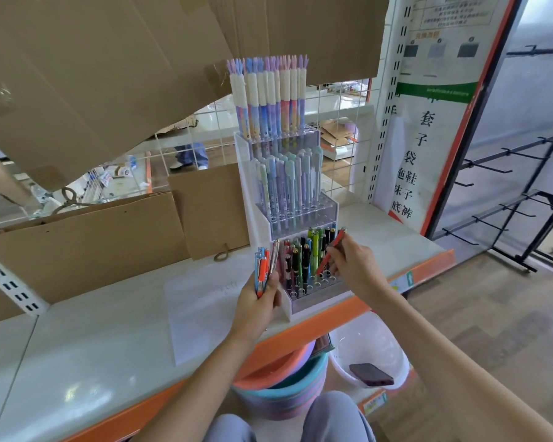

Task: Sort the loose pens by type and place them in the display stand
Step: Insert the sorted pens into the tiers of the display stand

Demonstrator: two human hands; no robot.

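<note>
Three-tiered clear acrylic display stand (300,215) on pale shelf (109,330). Left hand (260,303) wrapped around bundle of loose pens (264,266), roughly five, orange and blue plastic barrels, one silver. Right hand (353,264) pinching single red pen (329,253), tilted, tip down at bottom tier holes. Two stacked plastic basins (281,387) below

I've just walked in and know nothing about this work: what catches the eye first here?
The tall clear display stand on the white shelf, its upper tiers packed with pastel pens. At its bottom tier, the right hand lowers a red pen toward the holes, while the left hand grips a bundle of pens beside the stand.
</note>
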